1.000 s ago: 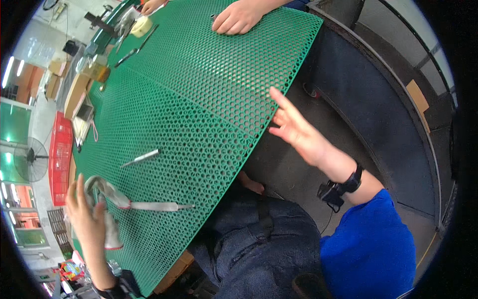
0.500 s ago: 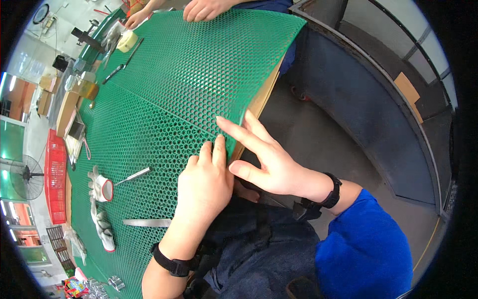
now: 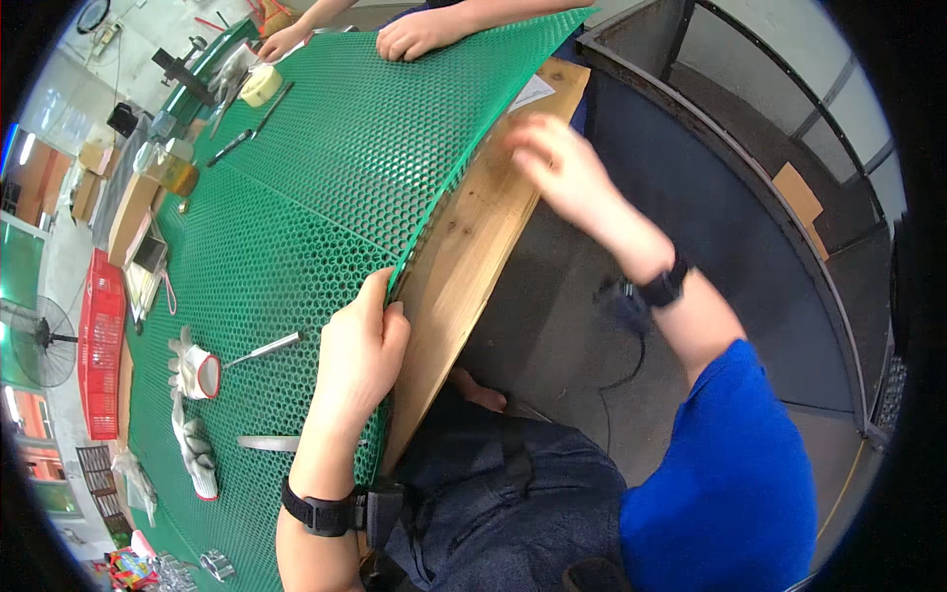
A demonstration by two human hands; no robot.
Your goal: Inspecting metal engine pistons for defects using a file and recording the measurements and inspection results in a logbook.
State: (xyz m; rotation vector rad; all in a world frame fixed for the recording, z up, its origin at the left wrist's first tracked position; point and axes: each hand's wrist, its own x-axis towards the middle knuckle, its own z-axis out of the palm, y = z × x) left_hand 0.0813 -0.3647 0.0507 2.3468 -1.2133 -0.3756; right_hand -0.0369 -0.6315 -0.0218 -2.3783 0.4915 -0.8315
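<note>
A green mat with a honeycomb of holes point(image 3: 335, 187) covers the table, and its near edge is lifted and folded back from the wood. My left hand point(image 3: 360, 350) is closed on that edge, thumb on the near side and fingers over the top. Above the bared wooden tabletop point(image 3: 464, 237) hovers my right hand point(image 3: 562, 163), a little blurred, its fingers loosely bent and apart with nothing in them. A white paper point(image 3: 534, 92) lies on the wood just beyond it. At the far side, another person's hand point(image 3: 419, 35) rests on the mat.
On the mat lie white gloves point(image 3: 197, 449), a metal rod tool point(image 3: 266, 348), a curved metal strip point(image 3: 266, 443), a black pen-like tool point(image 3: 230, 148) and a tape roll point(image 3: 261, 86). A red basket point(image 3: 102, 345) stands at left. A dark metal-framed enclosure point(image 3: 730, 237) is at right.
The mat's near edge has been pulled back to the left, baring wood and a paper. My left hand has closed on the edge; my right hand has moved off it, away and right.
</note>
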